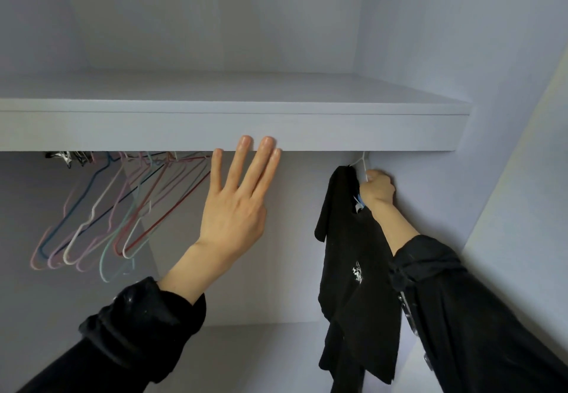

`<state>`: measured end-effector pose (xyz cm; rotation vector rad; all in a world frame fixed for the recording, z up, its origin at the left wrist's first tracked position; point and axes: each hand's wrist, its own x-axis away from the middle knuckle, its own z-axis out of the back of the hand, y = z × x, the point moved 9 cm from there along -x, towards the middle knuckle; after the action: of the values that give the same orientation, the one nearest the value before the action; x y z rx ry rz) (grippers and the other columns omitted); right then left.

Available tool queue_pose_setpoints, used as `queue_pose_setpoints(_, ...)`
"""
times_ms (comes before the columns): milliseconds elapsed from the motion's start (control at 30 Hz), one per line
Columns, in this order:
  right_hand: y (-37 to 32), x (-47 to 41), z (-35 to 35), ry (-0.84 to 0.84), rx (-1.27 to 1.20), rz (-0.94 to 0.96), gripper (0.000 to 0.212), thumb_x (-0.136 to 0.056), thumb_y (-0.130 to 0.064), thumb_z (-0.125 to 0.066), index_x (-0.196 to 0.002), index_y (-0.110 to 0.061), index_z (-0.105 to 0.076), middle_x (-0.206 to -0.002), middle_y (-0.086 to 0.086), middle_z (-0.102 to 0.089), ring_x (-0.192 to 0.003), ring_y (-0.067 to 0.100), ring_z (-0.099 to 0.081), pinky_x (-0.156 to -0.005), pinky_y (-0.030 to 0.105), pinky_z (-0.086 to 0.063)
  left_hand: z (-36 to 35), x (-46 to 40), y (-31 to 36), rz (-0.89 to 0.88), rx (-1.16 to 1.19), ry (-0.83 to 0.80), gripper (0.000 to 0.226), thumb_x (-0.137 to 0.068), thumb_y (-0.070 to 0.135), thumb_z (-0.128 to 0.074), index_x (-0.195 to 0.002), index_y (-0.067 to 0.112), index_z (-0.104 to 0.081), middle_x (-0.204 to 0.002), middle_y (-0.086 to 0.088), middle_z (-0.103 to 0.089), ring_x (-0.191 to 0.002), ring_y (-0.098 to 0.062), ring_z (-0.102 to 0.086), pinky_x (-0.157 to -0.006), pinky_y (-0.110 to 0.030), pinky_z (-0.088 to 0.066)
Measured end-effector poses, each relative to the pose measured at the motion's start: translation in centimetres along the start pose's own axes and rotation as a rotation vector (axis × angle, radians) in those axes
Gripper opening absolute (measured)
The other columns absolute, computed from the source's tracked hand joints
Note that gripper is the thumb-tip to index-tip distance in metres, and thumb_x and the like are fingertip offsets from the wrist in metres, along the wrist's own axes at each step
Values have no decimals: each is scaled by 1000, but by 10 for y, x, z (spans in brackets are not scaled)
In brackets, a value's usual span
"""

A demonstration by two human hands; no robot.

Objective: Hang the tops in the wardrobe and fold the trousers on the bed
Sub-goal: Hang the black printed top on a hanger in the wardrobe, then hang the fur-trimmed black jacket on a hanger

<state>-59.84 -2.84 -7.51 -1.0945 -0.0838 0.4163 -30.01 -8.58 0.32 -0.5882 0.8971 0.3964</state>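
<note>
The right hand (377,189) is up high on the right side of the wardrobe (507,91). Its fingers are curled around the thin white hanger (362,166), just under the hook. A black top (356,269) hangs down from that hanger. It has a small white print on the front and a little tag near the neck. The top hangs just left of the right arm, close to the wardrobe's right wall. The hook goes up behind the edge of the shelf (338,129), so I cannot tell if it sits on a rail.

The left hand (236,208) holds nothing. Its fingers are straight and spread, and the fingertips (245,142) lie against the front edge of the shelf. Both arms wear black sleeves (144,325) pushed up at the wrist.

To the left, under the shelf, a bunch of bare hangers (101,214) hangs in a row. They are pink, blue, white, green and red.
</note>
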Motion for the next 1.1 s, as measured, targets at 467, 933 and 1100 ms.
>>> queue_pose_setpoints(467, 21, 184, 56, -167, 129, 99, 48, -99, -22, -46, -145, -19, -33, -143, 6, -45, -129, 20, -45, -106, 30, -36, 13, 56, 63, 6, 674, -387, 54, -88, 2, -52, -140, 3, -39, -147, -18, -36, -140, -34, -27, -111, -48, -32)
queue_pose_setpoints(933, 113, 490, 188, 175, 108, -295, 32, -97, -19, -48, -129, -19, -54, -116, 5, -64, -102, 18, -61, -88, 28, -48, 136, 188, 217, -362, 1417, -719, 38, -97, 13, -45, -135, 14, -46, -133, 0, -51, -123, -15, -47, -97, -15, -30)
queue_pose_setpoints(1100, 144, 620, 261, 419, 136, -465, 31, -96, -14, -50, -126, -13, -56, -113, 10, -66, -101, 23, -63, -91, 31, -49, 238, 231, 295, -624, 1608, -738, 29, -94, 6, -50, -120, 10, -61, -119, -2, -61, -107, -18, -58, -91, -19, -38)
